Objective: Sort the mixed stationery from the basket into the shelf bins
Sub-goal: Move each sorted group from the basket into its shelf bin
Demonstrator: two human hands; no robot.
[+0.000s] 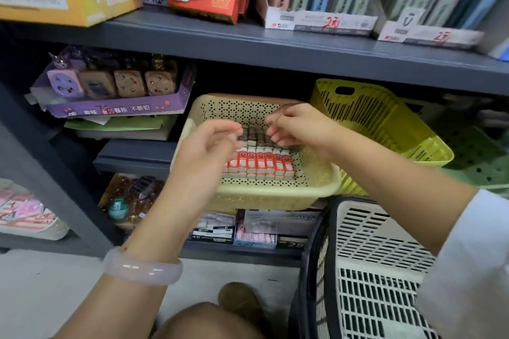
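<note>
Entry, head view only. Your left hand point(212, 143) and right hand point(297, 125) both hung over the cream bin point(316, 181) on the middle shelf point(275, 48), with the packed erasers point(259, 164) directly below and between them. The erasers lay in tidy rows; each one's long axis ran front to back, away from you. The front row wore red-and-white sleeves with a small face print, and the row behind looked darker, its detail lost to blur.

Hand state: fingers on both hands were loosely curled and spread, with nothing visibly held. Motion blur on the left fingertips meant you could not rule out a small item there, but none showed. The right hand sat nearer the back row, the left nearer the front left corner of the block. Judged from that, the left had the shorter reach to the red row.

Materials: the cream bin was thin perforated plastic with a rolled rim, likely flexible. The erasers were small rectangular blocks in paper sleeves, so they should slide easily and tip if nudged end-on.

The white slatted basket point(371, 261) with its dark handle stood at your lower right, just under the right forearm; its contents were not visible. A yellow-green basket point(385, 124) leaned just beside the cream bin on the right. A pale bangle point(143, 267) sat on your left wrist.
</note>
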